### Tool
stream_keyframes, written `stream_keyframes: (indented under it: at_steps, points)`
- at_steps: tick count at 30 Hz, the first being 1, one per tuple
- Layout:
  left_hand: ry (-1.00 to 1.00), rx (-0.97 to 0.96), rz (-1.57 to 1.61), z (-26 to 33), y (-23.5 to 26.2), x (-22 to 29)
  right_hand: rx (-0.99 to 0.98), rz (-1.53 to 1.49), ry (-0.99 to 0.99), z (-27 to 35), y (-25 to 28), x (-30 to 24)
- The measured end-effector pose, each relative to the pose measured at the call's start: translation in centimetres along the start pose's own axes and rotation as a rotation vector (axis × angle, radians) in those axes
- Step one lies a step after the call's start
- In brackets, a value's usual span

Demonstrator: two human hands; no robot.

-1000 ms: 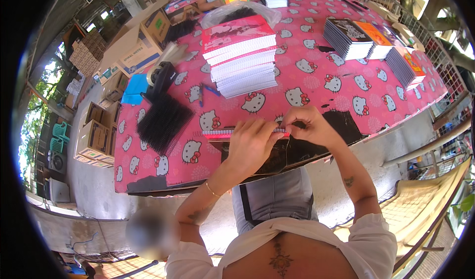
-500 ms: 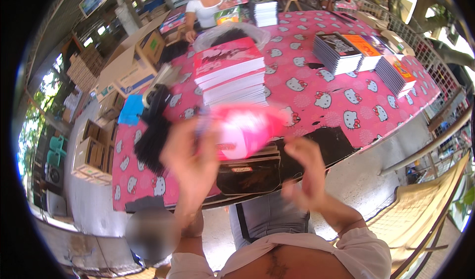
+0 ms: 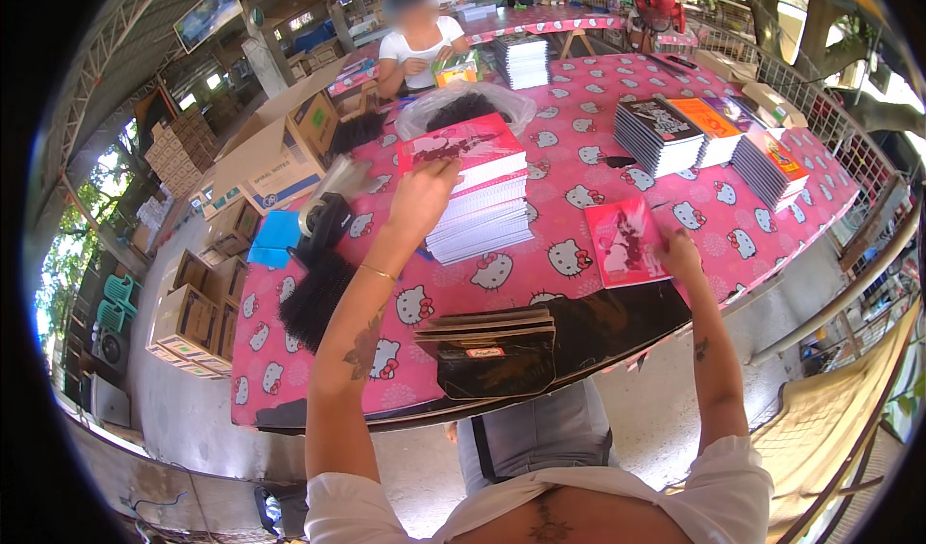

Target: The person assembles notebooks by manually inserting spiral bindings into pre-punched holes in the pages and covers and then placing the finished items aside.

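Observation:
A tall stack of red-covered notebooks (image 3: 487, 197) stands near the middle of the pink patterned table. My left hand (image 3: 426, 192) reaches to its top near corner, fingers curled at the edge of the uppermost notebook. To the right, a single red notebook (image 3: 625, 245) lies on the tablecloth. The fingers of my right hand (image 3: 679, 255) close over its right edge. Close to my body, a dark folder-like holder with brown board layers (image 3: 492, 356) sits at the table's front edge, on a black sheet (image 3: 617, 327).
Bundles of thin black strands (image 3: 313, 303), a tape dispenser (image 3: 328, 226) and a blue sheet (image 3: 275, 238) lie at the left, beside cardboard boxes (image 3: 280, 158). More notebook stacks (image 3: 661, 134) stand far right. A co-worker (image 3: 422, 47) handles something across the table.
The blurred pink item between my hands is gone from there. My left hand has moved forward to the stack; my right hand has moved right and forward, onto a red notebook on the table.

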State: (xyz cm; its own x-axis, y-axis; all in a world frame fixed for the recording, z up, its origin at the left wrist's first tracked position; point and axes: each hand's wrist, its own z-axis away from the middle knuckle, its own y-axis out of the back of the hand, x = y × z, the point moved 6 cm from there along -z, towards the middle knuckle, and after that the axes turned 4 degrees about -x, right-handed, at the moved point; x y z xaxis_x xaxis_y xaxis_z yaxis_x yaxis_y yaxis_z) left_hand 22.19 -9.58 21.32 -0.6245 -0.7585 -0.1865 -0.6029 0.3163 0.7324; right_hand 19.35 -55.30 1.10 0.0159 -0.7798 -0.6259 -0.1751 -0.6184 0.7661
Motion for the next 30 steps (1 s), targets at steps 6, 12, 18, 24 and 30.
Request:
stream_keyframes:
  at_steps: [6,12,18,24,30]
  points:
    - [0.287,0.015,0.059,-0.8,6.5,0.3,0.283,0.064,0.267,0.0,-0.4,-6.1]
    - [0.018,-0.041,0.347,1.4,14.2,11.8,-0.183,-0.993,0.513,11.6,-2.1,-23.1]
    - [0.003,-0.193,0.345,4.1,12.6,14.7,-0.252,-0.999,0.336,15.0,-7.2,-19.8]
    - [0.068,-0.349,0.149,6.6,13.1,13.5,-0.044,-0.602,0.624,16.0,-6.7,-23.9]
    - [0.456,0.047,0.159,18.6,8.5,14.0,-0.237,-1.073,0.393,16.9,-11.0,-24.0]
